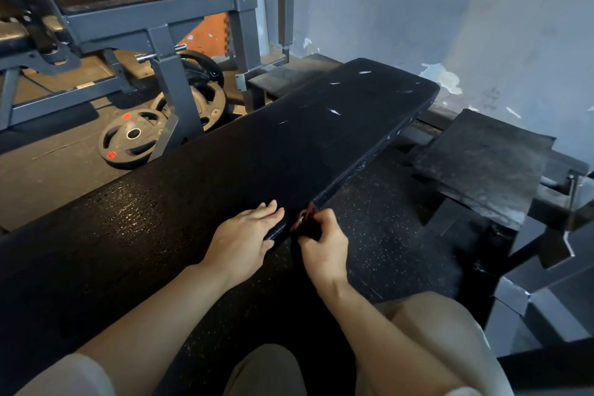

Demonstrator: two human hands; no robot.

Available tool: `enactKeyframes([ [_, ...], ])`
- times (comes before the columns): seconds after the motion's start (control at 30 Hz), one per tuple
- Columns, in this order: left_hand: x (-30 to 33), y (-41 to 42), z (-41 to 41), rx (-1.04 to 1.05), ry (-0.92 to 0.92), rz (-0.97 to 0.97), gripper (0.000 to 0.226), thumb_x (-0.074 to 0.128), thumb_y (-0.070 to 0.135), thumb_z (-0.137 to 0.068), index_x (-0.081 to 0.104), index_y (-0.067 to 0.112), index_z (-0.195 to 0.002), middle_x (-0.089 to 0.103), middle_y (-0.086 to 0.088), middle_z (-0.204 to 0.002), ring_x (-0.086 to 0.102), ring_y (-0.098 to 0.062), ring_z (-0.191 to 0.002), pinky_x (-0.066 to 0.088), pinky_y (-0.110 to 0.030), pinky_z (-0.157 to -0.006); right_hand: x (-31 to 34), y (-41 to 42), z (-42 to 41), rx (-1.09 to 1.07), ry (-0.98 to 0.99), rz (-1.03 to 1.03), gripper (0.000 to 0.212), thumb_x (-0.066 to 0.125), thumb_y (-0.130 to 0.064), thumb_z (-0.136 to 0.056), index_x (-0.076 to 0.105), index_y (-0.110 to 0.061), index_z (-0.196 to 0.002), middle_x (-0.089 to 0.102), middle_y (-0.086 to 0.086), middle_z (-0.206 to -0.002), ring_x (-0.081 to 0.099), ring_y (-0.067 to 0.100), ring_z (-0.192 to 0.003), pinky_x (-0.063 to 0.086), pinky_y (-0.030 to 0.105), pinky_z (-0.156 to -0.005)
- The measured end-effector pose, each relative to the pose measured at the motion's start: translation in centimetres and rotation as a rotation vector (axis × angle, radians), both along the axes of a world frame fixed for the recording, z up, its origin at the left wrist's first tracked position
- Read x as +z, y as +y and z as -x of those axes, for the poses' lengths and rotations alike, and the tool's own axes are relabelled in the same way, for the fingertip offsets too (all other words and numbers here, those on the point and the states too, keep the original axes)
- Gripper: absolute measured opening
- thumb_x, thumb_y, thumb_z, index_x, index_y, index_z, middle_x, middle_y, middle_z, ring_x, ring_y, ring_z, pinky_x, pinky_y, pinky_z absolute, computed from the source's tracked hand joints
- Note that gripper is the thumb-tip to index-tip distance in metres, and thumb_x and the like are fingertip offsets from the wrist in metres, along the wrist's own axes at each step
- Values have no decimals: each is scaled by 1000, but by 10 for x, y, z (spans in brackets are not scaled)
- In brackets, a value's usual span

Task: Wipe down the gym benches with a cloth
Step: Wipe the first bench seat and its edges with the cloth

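Our left hand lies flat at centre frame, fingers straight and together, palm down on the near edge of the black bench pad, thumb wrapped over the side. Forearm runs in from lower left.

Our right hand sits just right of it, fingers curled, pinching a small dark red cloth against the pad's right edge. The cloth is mostly hidden by the fingers. Right forearm comes from lower centre, over a beige-clad knee.

One bench pad, running from lower left to upper centre, with white scuff marks at the far end. One cloth.

Three weight plates show at left centre, leaning by a grey steel rack; the front one has two red labels, text too small to read. One black rubber mat lies at right. Blue-grey wall with chipped paint fills the upper right.
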State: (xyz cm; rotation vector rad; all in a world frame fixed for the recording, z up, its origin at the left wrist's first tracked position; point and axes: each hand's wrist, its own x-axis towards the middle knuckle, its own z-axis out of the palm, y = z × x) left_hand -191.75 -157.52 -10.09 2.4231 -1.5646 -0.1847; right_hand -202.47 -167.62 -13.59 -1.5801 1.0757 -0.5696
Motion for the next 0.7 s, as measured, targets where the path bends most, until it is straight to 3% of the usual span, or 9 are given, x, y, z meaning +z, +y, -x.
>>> enactKeyframes([
  [0.1, -2, 1, 0, -2, -14, 8, 61, 51, 21, -99, 22, 31, -151, 14, 17, -158, 14, -1, -144, 17, -15, -111, 3, -17, 1, -74, 39, -77, 22, 66, -18, -75, 61, -23, -96, 69, -2, -88, 68, 18, -81, 58, 41, -77],
  [0.2, -3, 0, 1, 5, -16, 10, 60, 51, 21, -99, 23, 31, -151, 15, 16, -158, 14, -1, -144, 18, -16, -111, 12, -39, 0, -263, 163, -19, 38, 63, -16, -87, 56, -15, -124, 66, 6, -110, 64, 25, -100, 52, 43, -92],
  [0.3, -3, 0, 0, 5, -18, 5, 61, 52, 21, -98, 24, 31, -151, 16, 17, -158, 16, -1, -144, 20, -17, -112, 16, -32, -9, -144, 3, -113, 61, 61, -11, -89, 38, -20, -145, 56, 5, -133, 56, 23, -119, 46, 43, -103],
  [0.37, -3, 0, 0, 5, -26, 7, 61, 52, 22, -98, 24, 32, -151, 16, 17, -158, 16, -1, -144, 20, -17, -112, 9, -16, -11, -91, -35, -103, 59, 64, -11, -87, 43, -23, -141, 57, 0, -132, 54, 19, -122, 43, 40, -106],
  [0.47, -3, -1, -1, 1, -31, -1, 61, 52, 23, -98, 22, 33, -151, 15, 18, -158, 15, 0, -144, 19, -16, -112, 2, -2, 2, 9, -44, -124, 33, 68, -4, -80, 59, -24, -106, 65, -6, -101, 62, 13, -98, 53, 32, -89],
  [0.53, -4, 0, -2, -4, -27, 1, 61, 52, 24, -98, 22, 33, -151, 15, 18, -158, 15, 0, -144, 18, -16, -112, 2, -7, 6, 8, -43, -142, 28, 68, -2, -78, 62, -22, -97, 66, -6, -93, 64, 13, -91, 55, 29, -83],
  [0.63, -4, 0, -2, -4, -25, 8, 61, 51, 24, -98, 22, 32, -151, 15, 17, -158, 15, 0, -144, 18, -16, -112, 7, -26, 1, -172, -37, -72, 38, 64, -8, -85, 58, -24, -119, 63, -5, -106, 61, 16, -102, 52, 36, -94],
  [0.7, -4, 0, -1, -2, -23, 9, 61, 52, 23, -98, 23, 31, -151, 17, 16, -158, 16, -1, -144, 18, -17, -112, 15, -31, -3, -146, -85, -94, 54, 63, -12, -89, 46, -28, -138, 55, -6, -123, 55, 16, -114, 46, 37, -102],
])
